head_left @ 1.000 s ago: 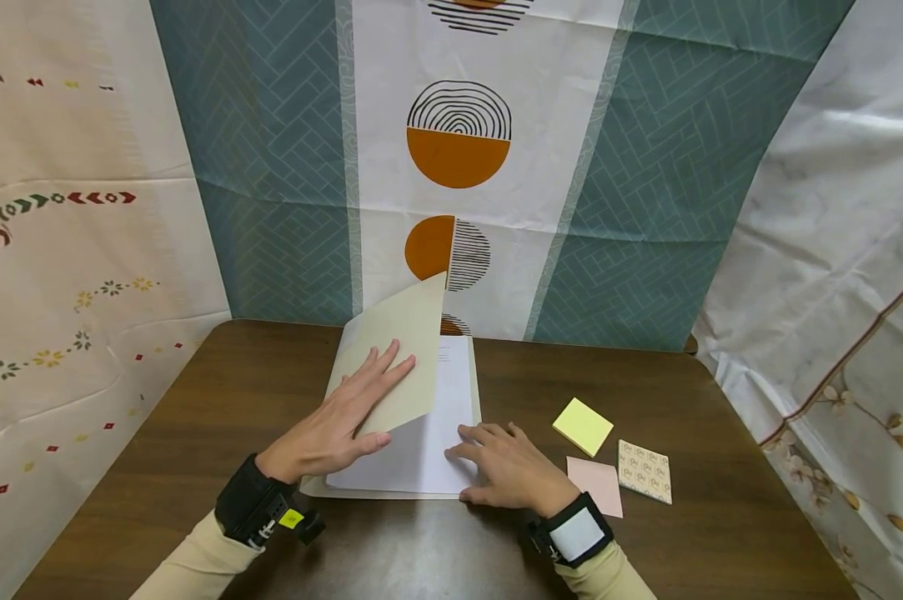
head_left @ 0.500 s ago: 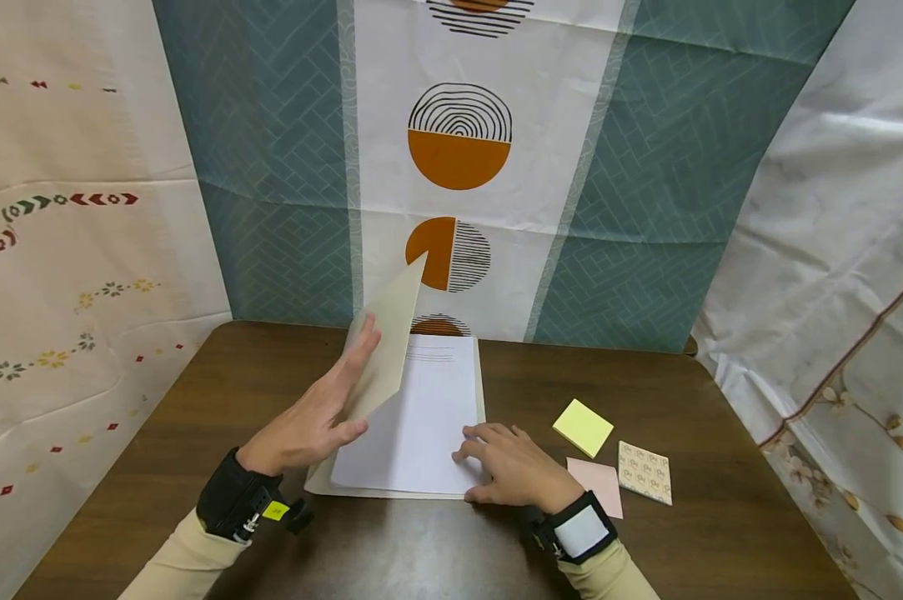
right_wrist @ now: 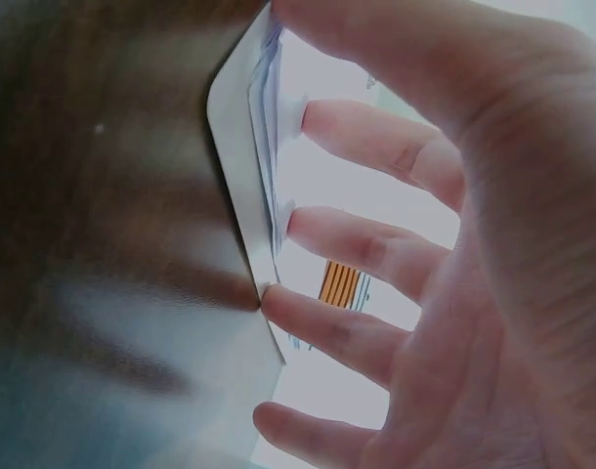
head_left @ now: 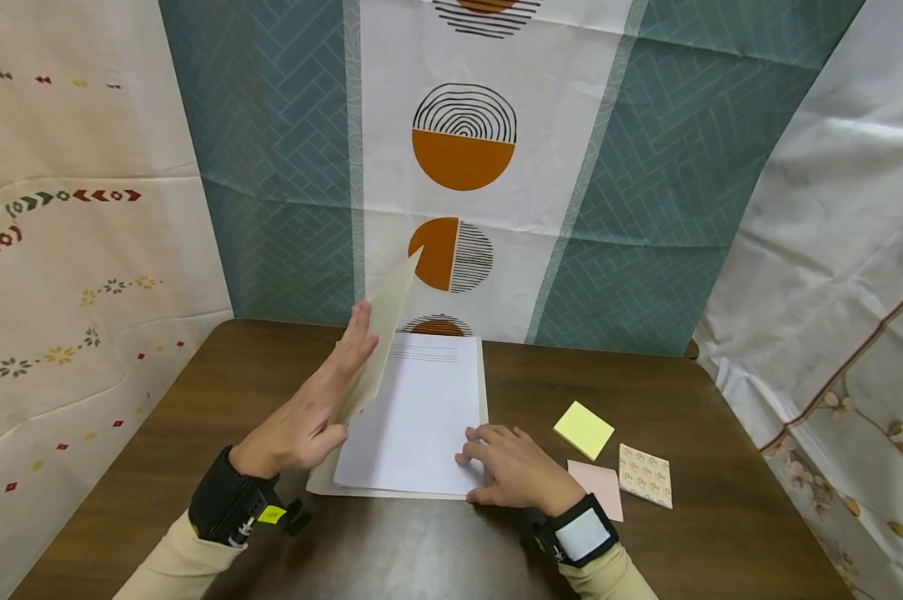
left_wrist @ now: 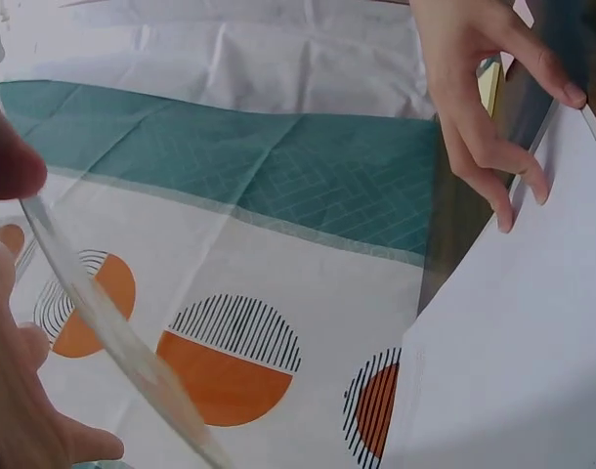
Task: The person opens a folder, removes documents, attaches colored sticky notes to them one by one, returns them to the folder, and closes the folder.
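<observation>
A cream paper folder (head_left: 391, 495) lies on the table with a stack of white paper (head_left: 421, 425) inside. Its front cover (head_left: 382, 325) stands tilted up on the left side. My left hand (head_left: 308, 408) is against the cover's outer face, fingers extended and thumb by the near edge; the left wrist view has the cover (left_wrist: 122, 342) edge-on beside the fingers. Toward the near right corner, my right hand (head_left: 514, 467) rests with bent, spread fingers on the paper's right edge. In the right wrist view, its fingertips meet the edges of the paper and the folder (right_wrist: 234, 137).
Right of the folder lie a yellow sticky-note pad (head_left: 584, 430), a pink note pad (head_left: 599, 487) partly behind the right wrist, and a patterned pad (head_left: 644, 475). Patterned cloth (head_left: 462, 192) hangs along the back edge of the brown table (head_left: 391, 550).
The cover's free edge has swung left and more upright, uncovering more of the white paper. My left hand has moved left with it, while my right hand stays almost in place.
</observation>
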The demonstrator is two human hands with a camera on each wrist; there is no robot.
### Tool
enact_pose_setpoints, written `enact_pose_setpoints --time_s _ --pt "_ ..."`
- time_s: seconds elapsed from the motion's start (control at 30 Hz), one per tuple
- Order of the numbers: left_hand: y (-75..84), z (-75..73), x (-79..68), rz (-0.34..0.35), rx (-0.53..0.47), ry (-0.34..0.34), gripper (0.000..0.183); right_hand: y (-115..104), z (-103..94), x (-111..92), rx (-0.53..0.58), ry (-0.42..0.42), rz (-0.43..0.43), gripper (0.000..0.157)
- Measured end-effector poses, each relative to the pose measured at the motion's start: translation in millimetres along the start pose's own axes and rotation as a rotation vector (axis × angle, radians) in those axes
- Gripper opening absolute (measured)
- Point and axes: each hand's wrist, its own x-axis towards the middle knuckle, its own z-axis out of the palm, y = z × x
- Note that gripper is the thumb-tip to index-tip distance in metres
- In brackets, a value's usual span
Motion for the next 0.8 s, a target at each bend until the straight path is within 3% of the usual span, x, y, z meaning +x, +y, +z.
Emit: enact_pose_setpoints --time_s 0.13,0.43,0.8 --pt "-1.5 -1.0 2.1 0.043 -0.007 0.001 0.110 0 0.1 0 0.008 0.003 0.007 0.046" --pt "5.9 -4.3 3.7 -0.063 -0.020 -0.093 0.097 0 4.1 -1 0.027 -0.002 0.037 0.047" --pt "11.1 -6.8 -1.3 -0.098 0.044 -0.067 0.094 -1 3.6 2 0.012 -0.009 0.042 0.047"
